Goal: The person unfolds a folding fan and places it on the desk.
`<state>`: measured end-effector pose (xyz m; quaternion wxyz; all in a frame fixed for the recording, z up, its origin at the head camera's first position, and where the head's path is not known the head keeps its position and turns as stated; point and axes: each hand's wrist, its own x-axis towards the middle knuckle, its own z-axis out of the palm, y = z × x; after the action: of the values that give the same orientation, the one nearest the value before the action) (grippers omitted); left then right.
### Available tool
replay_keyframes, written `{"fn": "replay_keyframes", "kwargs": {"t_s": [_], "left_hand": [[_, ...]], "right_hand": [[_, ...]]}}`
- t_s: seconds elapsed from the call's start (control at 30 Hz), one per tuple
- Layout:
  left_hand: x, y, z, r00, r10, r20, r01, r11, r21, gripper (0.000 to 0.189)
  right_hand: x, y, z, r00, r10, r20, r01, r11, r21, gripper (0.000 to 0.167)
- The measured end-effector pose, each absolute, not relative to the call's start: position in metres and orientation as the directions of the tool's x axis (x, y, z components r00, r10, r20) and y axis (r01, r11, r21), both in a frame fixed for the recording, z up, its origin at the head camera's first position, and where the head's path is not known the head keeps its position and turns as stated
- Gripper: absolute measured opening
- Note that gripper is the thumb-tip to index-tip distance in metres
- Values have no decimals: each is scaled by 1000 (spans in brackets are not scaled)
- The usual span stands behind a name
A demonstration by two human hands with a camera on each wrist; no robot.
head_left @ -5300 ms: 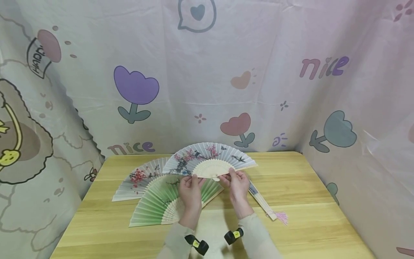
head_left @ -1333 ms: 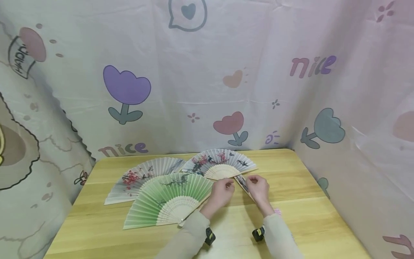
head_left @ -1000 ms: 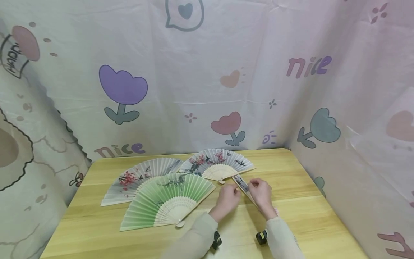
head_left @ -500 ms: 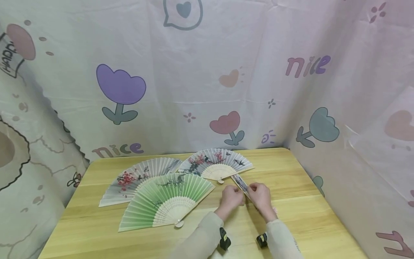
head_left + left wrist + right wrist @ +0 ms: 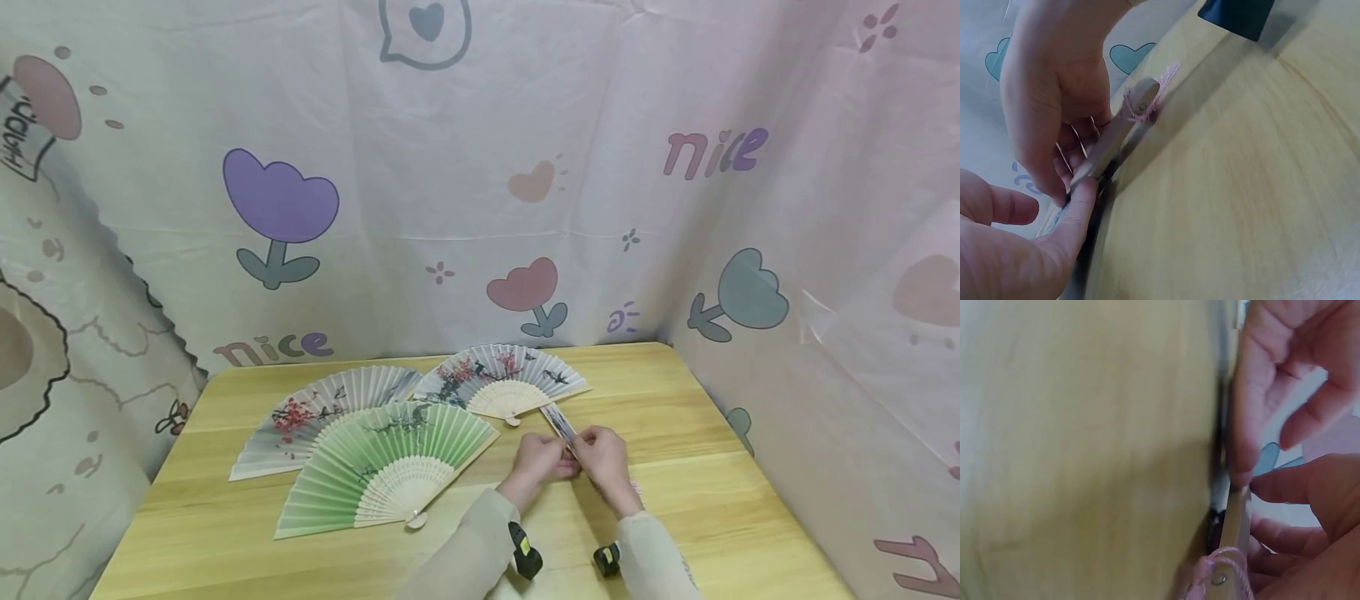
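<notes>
A closed folding fan point(image 5: 557, 422) with a grey-blue printed edge slants across the right-centre of the table. My right hand point(image 5: 604, 460) grips it, thumb on one side and fingers behind. My left hand point(image 5: 540, 458) reaches in from the left. In the left wrist view one outstretched left finger point(image 5: 1080, 206) touches the fan's side, while the left thumb point(image 5: 1016, 207) stands apart from it. A pink tassel point(image 5: 1166, 81) hangs at the fan's riveted end, close to the right palm. In the head view the hands hide most of the fan's lower half.
An open green fan point(image 5: 420, 433) lies left of the hands, overlapping an open grey-white fan point(image 5: 322, 412) with red blossoms. At the back, another open fan point(image 5: 498, 375) with pink blossoms lies beside the closed fan's tip. A printed curtain point(image 5: 420, 192) encloses the wooden table point(image 5: 720, 500).
The pink-blossom fan, earlier held up by both hands, now lies at the back of the table. Both hands have moved to the closed fan, the left coming rightward until it touches it.
</notes>
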<state>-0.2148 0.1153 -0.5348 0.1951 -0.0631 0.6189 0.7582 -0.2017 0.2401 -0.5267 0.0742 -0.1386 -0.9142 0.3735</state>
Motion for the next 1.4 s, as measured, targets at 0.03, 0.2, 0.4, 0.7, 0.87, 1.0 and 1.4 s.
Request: {"fn": "replay_keyframes", "kwargs": {"t_s": [0.03,0.2,0.4,0.7,0.87,1.0,1.4], "left_hand": [[-214,114,-534,-912,224,-344,-384,-167,908,27],[-211,111,-533,-902,232,-364,-404,-157,901,32],[-206,108,-528,-904,235,-356,-388,-109,915,22],[-207,92,-512,-957,218,-190,-202,-32,979,5],[-214,70,-504,-964,219,-150,-157,-14,987,11],[-216,52,-498,-980,184,-78,-76,16,997,18],[-218,1,-478,-992,107,60,78,169,983,26]], "right_hand": [[-200,240,-525,-950,312,15,206,663,-720,21],[-192,239,-519,-947,322,-15,219,607,-764,22],[-183,234,-509,-940,337,-49,247,576,-779,26],[-186,220,-495,-954,298,-31,171,456,-873,30],[-191,207,-484,-973,229,-34,118,364,-924,30],[-196,194,-478,-983,181,-26,83,315,-946,27],[-210,156,-466,-999,4,-53,53,139,-989,24]]}}
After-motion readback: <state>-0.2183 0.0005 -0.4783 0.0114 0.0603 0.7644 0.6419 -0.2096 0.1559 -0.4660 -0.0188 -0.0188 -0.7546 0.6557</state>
